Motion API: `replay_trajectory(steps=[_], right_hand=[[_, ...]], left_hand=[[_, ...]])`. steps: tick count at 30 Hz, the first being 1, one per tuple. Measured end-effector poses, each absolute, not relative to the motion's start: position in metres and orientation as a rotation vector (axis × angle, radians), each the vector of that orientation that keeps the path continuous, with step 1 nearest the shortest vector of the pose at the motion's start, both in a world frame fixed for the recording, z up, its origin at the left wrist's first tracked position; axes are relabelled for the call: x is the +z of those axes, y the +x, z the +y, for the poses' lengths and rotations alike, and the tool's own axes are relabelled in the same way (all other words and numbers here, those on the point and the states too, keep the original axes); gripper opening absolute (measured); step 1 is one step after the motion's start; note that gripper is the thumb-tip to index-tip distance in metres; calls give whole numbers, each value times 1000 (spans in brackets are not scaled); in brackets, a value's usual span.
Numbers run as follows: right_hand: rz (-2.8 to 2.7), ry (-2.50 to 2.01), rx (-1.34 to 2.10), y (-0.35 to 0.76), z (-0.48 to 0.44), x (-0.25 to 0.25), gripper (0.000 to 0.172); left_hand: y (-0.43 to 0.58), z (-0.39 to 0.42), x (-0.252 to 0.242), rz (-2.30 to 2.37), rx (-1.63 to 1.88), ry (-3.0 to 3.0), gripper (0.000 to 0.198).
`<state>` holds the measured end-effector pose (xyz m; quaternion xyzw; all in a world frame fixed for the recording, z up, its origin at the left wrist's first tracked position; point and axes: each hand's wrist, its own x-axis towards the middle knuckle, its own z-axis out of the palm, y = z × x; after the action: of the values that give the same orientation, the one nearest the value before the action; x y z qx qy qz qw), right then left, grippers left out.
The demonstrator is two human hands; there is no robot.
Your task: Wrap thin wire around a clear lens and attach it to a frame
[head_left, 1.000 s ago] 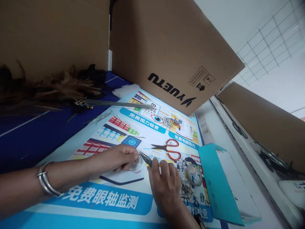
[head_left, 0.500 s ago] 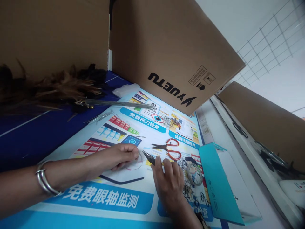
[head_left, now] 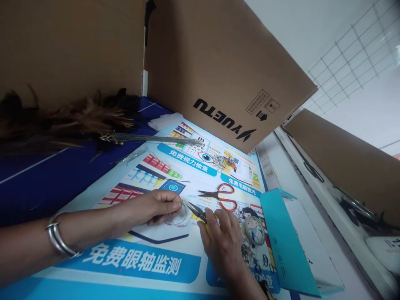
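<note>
My left hand [head_left: 164, 207] is closed in a pinch on a thin wire [head_left: 185, 214], which curves out from the fingertips in a loose loop. My right hand [head_left: 222, 241] is wrapped round yellow-handled pliers [head_left: 198, 212]. Their dark, pointed jaws are slightly parted and aim at the wire beside my left fingertips; whether they touch it I cannot tell. Just beyond the pliers lie red-handled scissors [head_left: 215, 194], blades toward the left. To the right of my right hand, a round coil [head_left: 254, 230] rests among small metal pieces [head_left: 246, 252].
A printed sheet [head_left: 131, 260] covers the work surface. Long thin wires [head_left: 159, 138] and brown feathers [head_left: 84, 116] lie at the back left. Another small heap of metal bits [head_left: 223, 161] lies farther back. A teal box [head_left: 286, 246] stands right; a large cardboard box [head_left: 225, 62] blocks the back.
My right thumb and fingers have shifted on the pliers, so the yellow handle shows more and the jaws look more parted. My left hand keeps its pinch in nearly the same place.
</note>
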<state>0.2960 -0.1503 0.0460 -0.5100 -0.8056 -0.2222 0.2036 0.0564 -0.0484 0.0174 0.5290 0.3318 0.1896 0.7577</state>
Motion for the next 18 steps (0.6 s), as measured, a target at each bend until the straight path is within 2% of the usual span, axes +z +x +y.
replay_trajectory(steps=[4, 6, 12, 18], right_hand=[[-2107, -1309, -64, 304, -144, 38, 19], [-2044, -1233, 102, 306, -142, 33, 22], [-2024, -1158, 163, 303, -143, 28, 34], [-2046, -1141, 64, 299, -146, 25, 38]], left_hand=[[52, -47, 21, 623, 417, 1064, 50], [50, -47, 23, 559, 400, 1018, 47], [50, -48, 20, 456, 395, 935, 43], [51, -51, 14, 455, 320, 889, 43]])
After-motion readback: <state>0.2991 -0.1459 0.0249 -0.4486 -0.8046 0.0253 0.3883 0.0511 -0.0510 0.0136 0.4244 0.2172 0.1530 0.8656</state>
